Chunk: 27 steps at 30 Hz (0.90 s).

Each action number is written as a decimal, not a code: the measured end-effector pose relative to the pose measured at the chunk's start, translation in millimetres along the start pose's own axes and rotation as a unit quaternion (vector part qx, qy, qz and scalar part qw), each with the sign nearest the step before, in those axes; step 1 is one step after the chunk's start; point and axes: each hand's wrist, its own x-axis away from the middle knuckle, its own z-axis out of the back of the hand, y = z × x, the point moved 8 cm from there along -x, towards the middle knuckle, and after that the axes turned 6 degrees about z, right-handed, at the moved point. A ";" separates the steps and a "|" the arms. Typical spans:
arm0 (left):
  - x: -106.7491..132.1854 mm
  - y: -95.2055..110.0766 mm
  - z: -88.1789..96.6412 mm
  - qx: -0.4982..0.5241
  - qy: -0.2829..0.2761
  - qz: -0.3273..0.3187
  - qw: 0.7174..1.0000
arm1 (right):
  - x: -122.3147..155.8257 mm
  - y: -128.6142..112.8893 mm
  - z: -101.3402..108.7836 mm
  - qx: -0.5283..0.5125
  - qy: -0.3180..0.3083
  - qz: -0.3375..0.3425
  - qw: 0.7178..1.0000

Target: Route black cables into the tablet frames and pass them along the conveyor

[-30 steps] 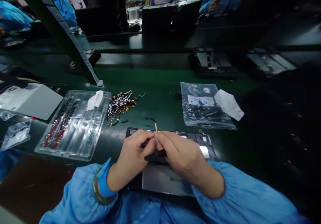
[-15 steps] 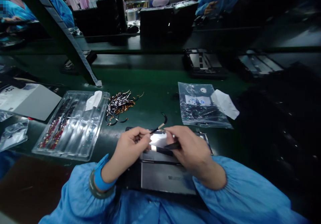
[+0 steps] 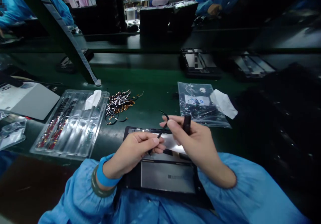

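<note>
A thin black flex cable [image 3: 163, 129] stretches between my two hands. My left hand [image 3: 139, 148] pinches its lower end between thumb and fingers. My right hand [image 3: 197, 140] grips the cable near its curved upper end with thumb and forefinger. A dark, stubby tool [image 3: 187, 124] also sits in the right hand; its kind is hard to make out. Beneath both hands lies an opened tablet [image 3: 130, 180], its flat grey battery [image 3: 167, 176] showing at the near side. The hands cover part of the tablet's inside.
Left of the tablet are a pile of small flex cables [image 3: 119, 103] and a clear plastic tray [image 3: 82, 130] with small parts. A clear bag [image 3: 195, 112] lies to the right. Opened devices [image 3: 199, 63] stand farther back. A slanted post [image 3: 67, 38] rises at left; co-workers sit opposite.
My right hand has moved up along the cable and now grips it near the top; the dark tool has swung upright. My left hand has shifted slightly right and down. Devices behind slid slightly left.
</note>
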 end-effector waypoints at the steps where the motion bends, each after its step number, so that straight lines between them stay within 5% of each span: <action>1: 1.6 4.7 2.7 -0.046 0.027 -0.040 0.998 | -0.4 2.3 -1.2 -0.019 0.002 -0.024 1.000; 3: 11.5 23.9 9.5 -0.155 0.116 -0.173 0.966 | 0.3 -3.2 -1.3 -0.005 0.016 0.001 1.000; 6: 38.4 50.6 7.5 -0.302 0.241 -0.361 0.849 | 8.9 -28.3 -5.2 0.103 0.020 0.162 0.981; 9: 51.7 59.3 0.5 -0.373 0.286 -0.431 0.770 | 23.4 -45.3 -19.2 0.187 -0.018 0.293 0.937; 12: 53.2 60.4 -2.4 -0.385 0.293 -0.442 0.755 | 32.1 -48.5 -31.2 0.213 -0.055 0.336 0.916; 16: 47.7 57.2 -3.6 -0.381 0.271 -0.421 0.778 | 35.8 -48.2 -34.9 0.165 -0.080 0.335 0.924; 18: 47.9 58.6 5.1 -0.387 0.260 -0.404 0.787 | 28.4 -40.3 -24.0 0.107 -0.072 0.259 0.957; 20: 57.8 67.2 26.6 -0.428 0.283 -0.402 0.758 | 16.2 -18.2 -1.8 0.020 -0.039 0.093 0.995; 22: 79.7 81.9 57.8 -0.514 0.347 -0.423 0.660 | 11.3 10.7 24.7 -0.078 0.011 -0.105 0.991; 24: 106.4 93.8 87.9 -0.621 0.426 -0.440 0.489 | 10.9 29.8 48.3 -0.150 0.054 -0.231 0.960; 25: 109.9 93.6 99.3 -0.685 0.406 -0.427 0.429 | 10.3 35.9 57.0 -0.174 0.064 -0.265 0.946; 27: 105.8 81.3 118.5 -0.793 0.292 -0.373 0.383 | 8.1 43.5 67.5 -0.195 0.069 -0.288 0.935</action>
